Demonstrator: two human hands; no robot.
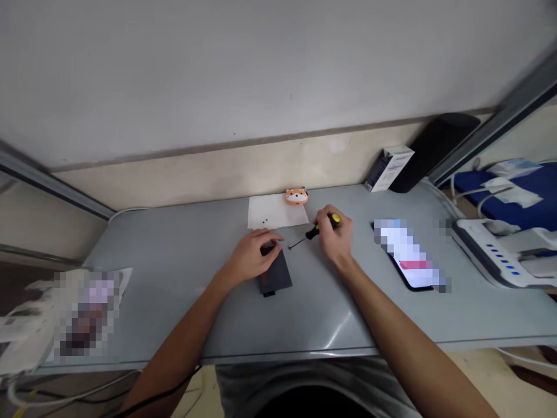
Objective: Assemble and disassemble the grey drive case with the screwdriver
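Note:
My right hand [336,235] is closed around the black-and-yellow handle of a screwdriver [312,232]. Its thin shaft slants down to the left, and a small dark speck shows at the tip, just off the upper right of a dark flat rectangular device [278,274]. My left hand [255,253] grips that device by its upper end, thumb and fingers curled over it, so this end is partly hidden. A short black piece sticks out at the device's near end. Beyond my left hand, several tiny dark screws [265,221] lie on white paper [272,208].
An orange animal-face case [296,196] sits on the paper's back right corner. To the right are a lit phone [409,255], a white power strip [491,252], a small carton [389,168] and a black cylinder [435,152]. A blurred-out packet [89,313] lies at the left.

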